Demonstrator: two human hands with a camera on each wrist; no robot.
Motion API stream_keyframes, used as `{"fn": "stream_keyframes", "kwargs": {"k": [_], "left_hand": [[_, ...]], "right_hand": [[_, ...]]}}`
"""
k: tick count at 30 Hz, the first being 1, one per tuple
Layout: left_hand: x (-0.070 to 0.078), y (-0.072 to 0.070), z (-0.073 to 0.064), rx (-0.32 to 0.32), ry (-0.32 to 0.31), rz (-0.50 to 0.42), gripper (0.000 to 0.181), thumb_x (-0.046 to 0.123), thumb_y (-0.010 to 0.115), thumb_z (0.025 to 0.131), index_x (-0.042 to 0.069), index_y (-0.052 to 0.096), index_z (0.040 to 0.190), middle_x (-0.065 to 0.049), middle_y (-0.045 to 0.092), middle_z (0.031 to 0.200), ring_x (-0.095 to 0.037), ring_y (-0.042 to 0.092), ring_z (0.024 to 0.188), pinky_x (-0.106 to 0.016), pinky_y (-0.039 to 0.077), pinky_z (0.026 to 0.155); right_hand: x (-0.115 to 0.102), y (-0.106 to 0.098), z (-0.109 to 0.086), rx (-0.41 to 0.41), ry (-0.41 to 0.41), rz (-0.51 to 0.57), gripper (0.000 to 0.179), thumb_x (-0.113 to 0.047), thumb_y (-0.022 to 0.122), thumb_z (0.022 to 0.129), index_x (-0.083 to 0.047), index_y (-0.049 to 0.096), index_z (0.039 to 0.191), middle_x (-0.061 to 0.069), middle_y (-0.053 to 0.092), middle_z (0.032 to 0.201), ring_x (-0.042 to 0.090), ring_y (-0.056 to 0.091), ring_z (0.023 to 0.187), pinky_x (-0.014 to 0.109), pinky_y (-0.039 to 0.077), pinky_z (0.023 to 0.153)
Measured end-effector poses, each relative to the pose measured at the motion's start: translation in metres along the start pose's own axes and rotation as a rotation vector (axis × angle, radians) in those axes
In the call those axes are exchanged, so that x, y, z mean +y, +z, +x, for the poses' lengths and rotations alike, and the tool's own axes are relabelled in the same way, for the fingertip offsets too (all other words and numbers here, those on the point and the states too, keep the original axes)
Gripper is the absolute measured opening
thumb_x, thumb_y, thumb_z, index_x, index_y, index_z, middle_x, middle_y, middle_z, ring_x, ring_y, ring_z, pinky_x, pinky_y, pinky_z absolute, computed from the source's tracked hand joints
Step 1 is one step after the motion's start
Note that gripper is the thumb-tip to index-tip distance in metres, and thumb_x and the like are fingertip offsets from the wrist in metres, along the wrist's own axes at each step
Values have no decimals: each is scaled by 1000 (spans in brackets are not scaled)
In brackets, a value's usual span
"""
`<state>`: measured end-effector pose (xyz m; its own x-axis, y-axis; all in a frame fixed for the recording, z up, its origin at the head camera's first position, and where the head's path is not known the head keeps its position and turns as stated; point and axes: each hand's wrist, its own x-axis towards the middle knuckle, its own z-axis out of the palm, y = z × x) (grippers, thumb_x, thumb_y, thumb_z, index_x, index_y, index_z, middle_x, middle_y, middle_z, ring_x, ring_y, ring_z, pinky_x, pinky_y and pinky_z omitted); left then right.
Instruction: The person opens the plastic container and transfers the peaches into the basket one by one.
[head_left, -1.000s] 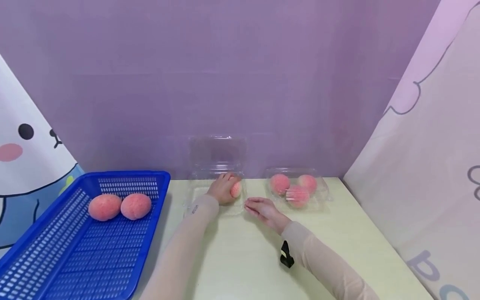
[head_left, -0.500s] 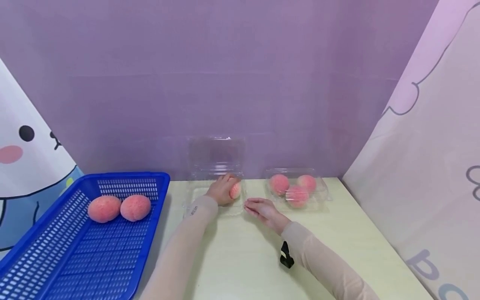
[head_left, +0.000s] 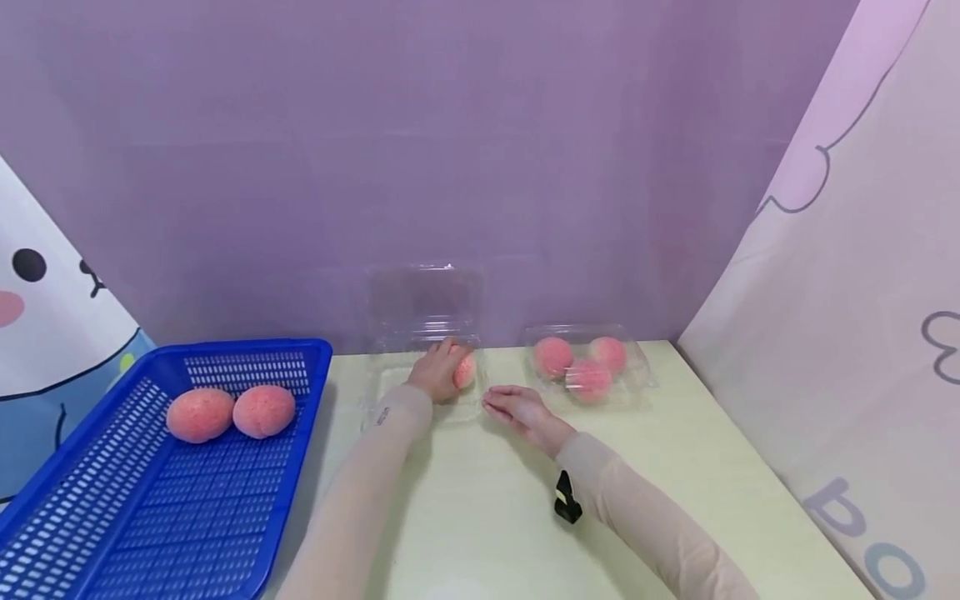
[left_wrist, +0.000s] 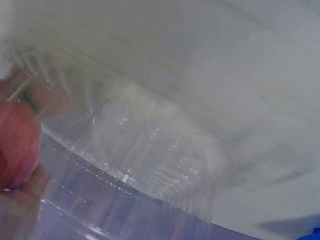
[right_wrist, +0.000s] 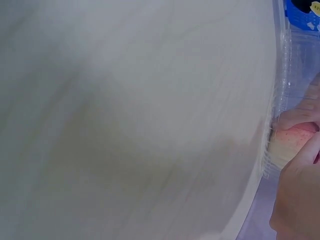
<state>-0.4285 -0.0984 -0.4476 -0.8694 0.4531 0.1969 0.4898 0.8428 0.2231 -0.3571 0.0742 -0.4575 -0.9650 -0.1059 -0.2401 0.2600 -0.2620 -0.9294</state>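
In the head view, my left hand (head_left: 437,373) grips a pink peach (head_left: 464,372) inside an open clear plastic box (head_left: 390,375), whose lid (head_left: 427,292) stands up behind it. In the left wrist view the same peach (left_wrist: 19,145) shows between thumb and fingers. My right hand (head_left: 527,415) is at the box's right front edge, thumb and fingertips drawn together and seeming to pinch the rim. In the right wrist view, both the right hand (right_wrist: 300,200) and left fingers (right_wrist: 295,118) are beside the peach (right_wrist: 287,145).
On the left stands a blue basket (head_left: 303,492) with two peaches (head_left: 199,415) at its far end. A closed clear box (head_left: 633,379) with three peaches (head_left: 588,381) sits to the right. A purple backdrop (head_left: 480,167) rises behind the pale table (head_left: 480,517).
The head view has shifted slightly, so everything sits a little up and left. Both hands keep their places at the box; the peach remains under my left hand.
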Motion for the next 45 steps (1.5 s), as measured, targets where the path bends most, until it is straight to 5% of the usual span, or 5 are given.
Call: {"fn": "stream_keyframes", "kwargs": {"k": [13,21,30,36,45], "left_hand": [[3,-8,-10,-29,-55,93,62,24,67,77,23,43,135,-12,41,132,-35,42,119,-50,45,90],[13,-28,-6,28,-19,152,60,16,68,75,22,46,130,-13,41,133,-35,40,121,-50,47,88],[29,-38,-10,-55,33,158,67,12,74,70,20,46,131,-14,42,130,-37,40,120,-50,48,87],[42,-70,-16,-66,-13,144,71,16,80,65,21,47,128,-13,39,136,-36,38,122,-52,47,86],[51,-111,-42,-149,-77,51,78,17,80,66,24,43,133,-11,38,136,-34,39,120,-53,43,92]], "right_hand": [[4,1,-6,-42,20,1,36,7,49,89,18,42,123,31,50,121,25,60,103,21,52,82],[-3,-8,-5,-30,19,22,37,8,49,88,17,41,123,24,58,110,13,63,84,20,52,80],[-3,-26,-6,-32,39,3,38,8,47,89,18,39,125,31,50,121,12,63,83,19,52,81],[-7,-26,-4,-46,30,-13,40,7,47,90,18,37,127,33,44,126,17,61,96,19,51,84],[-8,-20,1,-39,44,-35,41,6,47,90,16,37,129,32,42,130,14,62,92,20,50,85]]}}
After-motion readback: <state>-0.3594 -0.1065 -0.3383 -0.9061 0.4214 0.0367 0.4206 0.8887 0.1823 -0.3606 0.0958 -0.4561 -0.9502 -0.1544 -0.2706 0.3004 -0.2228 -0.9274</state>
